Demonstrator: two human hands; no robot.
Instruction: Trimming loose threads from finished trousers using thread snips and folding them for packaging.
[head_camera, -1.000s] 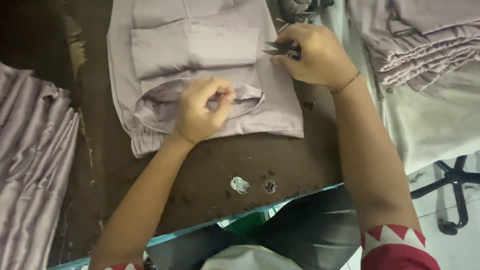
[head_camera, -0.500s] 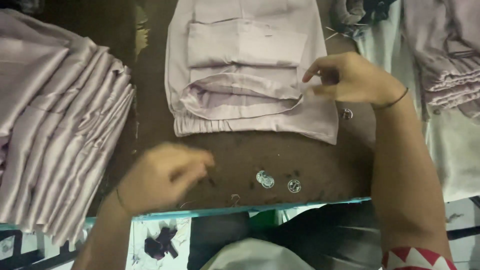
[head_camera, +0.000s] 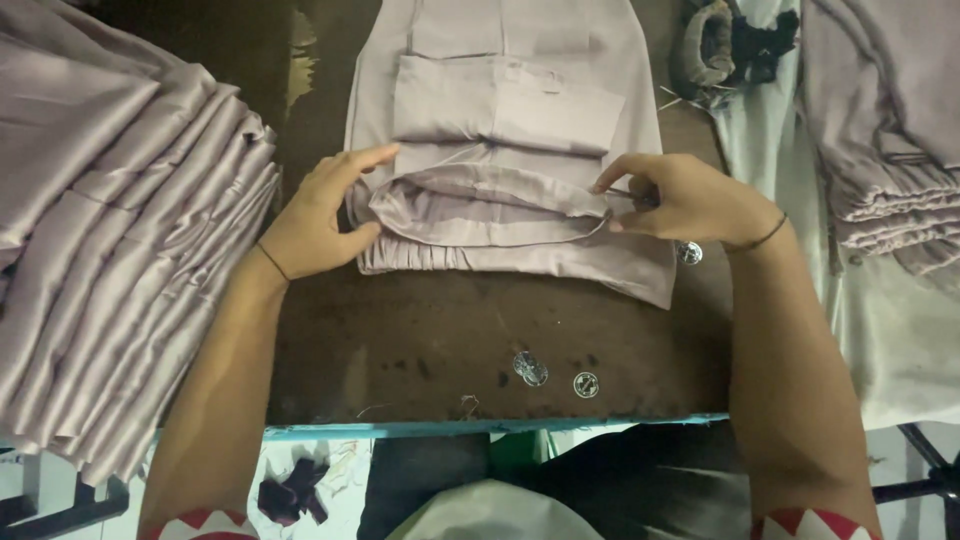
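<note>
A folded pale lilac garment (head_camera: 510, 110) lies on the dark brown table (head_camera: 420, 340), its waistband end toward me. My left hand (head_camera: 320, 215) grips the left edge of the waistband, thumb under and fingers over the fabric. My right hand (head_camera: 680, 200) pinches the right end of the waistband opening between thumb and fingers. Both wrists wear thin dark bands.
A tall stack of the same lilac garments (head_camera: 110, 230) fills the left side. More folded ones (head_camera: 880, 130) lie at the right on pale cloth. Three small round silvery pieces (head_camera: 530, 368) (head_camera: 585, 384) (head_camera: 689, 252) rest on the table. A dark bundle (head_camera: 730, 45) sits at the back right.
My left hand has come up from the table's front edge onto the garment's left waistband. My right hand has stayed at the right end, pinching the fabric.
</note>
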